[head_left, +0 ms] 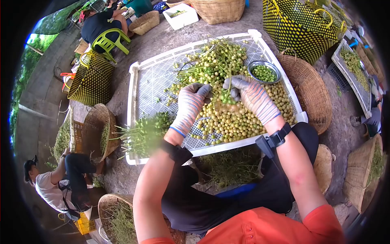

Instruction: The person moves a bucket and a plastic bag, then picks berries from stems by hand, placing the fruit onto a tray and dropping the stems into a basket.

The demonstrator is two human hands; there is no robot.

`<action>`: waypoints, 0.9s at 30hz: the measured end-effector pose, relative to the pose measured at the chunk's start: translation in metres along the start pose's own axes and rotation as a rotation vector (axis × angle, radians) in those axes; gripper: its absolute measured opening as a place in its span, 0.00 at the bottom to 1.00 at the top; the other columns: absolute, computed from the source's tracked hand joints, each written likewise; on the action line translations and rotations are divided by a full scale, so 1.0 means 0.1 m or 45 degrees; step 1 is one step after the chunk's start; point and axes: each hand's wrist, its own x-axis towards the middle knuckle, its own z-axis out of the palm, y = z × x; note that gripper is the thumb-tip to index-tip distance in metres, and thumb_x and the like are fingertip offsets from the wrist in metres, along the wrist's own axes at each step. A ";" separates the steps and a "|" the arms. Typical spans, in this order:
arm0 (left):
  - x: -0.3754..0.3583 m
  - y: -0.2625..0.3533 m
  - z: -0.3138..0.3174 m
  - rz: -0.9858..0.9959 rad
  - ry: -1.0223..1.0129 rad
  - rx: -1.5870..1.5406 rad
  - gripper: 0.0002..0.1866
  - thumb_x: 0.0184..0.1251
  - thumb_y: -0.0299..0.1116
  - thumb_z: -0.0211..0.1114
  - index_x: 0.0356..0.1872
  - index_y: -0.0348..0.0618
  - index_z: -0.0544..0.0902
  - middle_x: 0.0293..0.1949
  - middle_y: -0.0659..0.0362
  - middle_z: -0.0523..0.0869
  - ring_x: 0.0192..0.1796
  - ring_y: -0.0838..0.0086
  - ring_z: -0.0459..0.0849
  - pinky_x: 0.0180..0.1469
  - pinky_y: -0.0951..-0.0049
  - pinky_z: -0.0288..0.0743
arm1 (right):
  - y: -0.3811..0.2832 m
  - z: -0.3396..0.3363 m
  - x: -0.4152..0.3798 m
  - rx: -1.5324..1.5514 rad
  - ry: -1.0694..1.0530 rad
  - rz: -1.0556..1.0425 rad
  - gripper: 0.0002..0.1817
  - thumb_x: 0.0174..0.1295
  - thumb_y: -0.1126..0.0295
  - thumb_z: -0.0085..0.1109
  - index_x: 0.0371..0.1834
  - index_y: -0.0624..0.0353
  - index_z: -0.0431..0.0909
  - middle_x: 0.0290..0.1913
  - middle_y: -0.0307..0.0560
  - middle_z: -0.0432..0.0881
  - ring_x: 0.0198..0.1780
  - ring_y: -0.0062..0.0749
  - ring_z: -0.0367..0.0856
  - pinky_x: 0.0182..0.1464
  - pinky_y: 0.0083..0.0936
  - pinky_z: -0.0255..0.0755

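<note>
A white plastic mesh tray (pixel 148 87) lies in front of me, heaped with stems of round berries (pixel 221 57) at the back. Loose yellowish berries (pixel 231 122) spread over its near right part. My left hand (pixel 191 105), in a striped glove with grey fingertips, is closed in a pinch over the pile; what it holds is hidden. Beside it, my right hand (pixel 252 95), gloved alike, pinches a sprig of green berries (pixel 226 96). A metal bowl (pixel 250 70) of small green berries stands on the tray, just beyond my right hand. Bare green stems (pixel 142 128) lie at the near left.
A wicker basket (pixel 310 95) sits right of the tray. Black-and-yellow woven baskets (pixel 298 30) stand back right and left. More stems lie below the tray and in a basket (pixel 106 211) at lower left. Other people (pixel 53 187) sit at the left and far back.
</note>
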 end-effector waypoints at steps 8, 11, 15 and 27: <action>0.14 -0.27 -0.22 -0.175 0.157 -0.004 0.12 0.63 0.37 0.65 0.36 0.36 0.83 0.23 0.57 0.85 0.22 0.73 0.82 0.28 0.74 0.76 | -0.19 -0.20 0.04 0.566 0.048 -0.065 0.09 0.62 0.64 0.62 0.37 0.58 0.81 0.32 0.42 0.83 0.24 0.20 0.76 0.27 0.16 0.68; 0.24 -0.48 -0.36 -0.079 0.160 0.689 0.16 0.60 0.39 0.67 0.43 0.38 0.83 0.28 0.53 0.86 0.32 0.67 0.85 0.39 0.70 0.78 | -0.29 -0.20 -0.01 0.621 0.053 -0.084 0.09 0.61 0.63 0.63 0.36 0.57 0.82 0.32 0.40 0.83 0.23 0.19 0.76 0.27 0.15 0.69; 0.14 -0.27 -0.10 0.801 0.199 0.768 0.31 0.55 0.33 0.74 0.60 0.38 0.73 0.51 0.51 0.82 0.47 0.67 0.82 0.52 0.68 0.75 | -0.24 0.00 -0.09 0.165 0.038 -0.117 0.12 0.60 0.61 0.64 0.40 0.58 0.83 0.33 0.39 0.85 0.26 0.16 0.78 0.28 0.15 0.72; -0.40 0.56 -0.77 0.049 0.121 -0.150 0.13 0.60 0.37 0.69 0.39 0.38 0.83 0.30 0.60 0.85 0.28 0.78 0.83 0.31 0.79 0.74 | -0.13 0.27 -0.15 -0.299 0.056 -0.149 0.21 0.62 0.57 0.61 0.53 0.58 0.78 0.36 0.38 0.84 0.27 0.14 0.76 0.27 0.12 0.66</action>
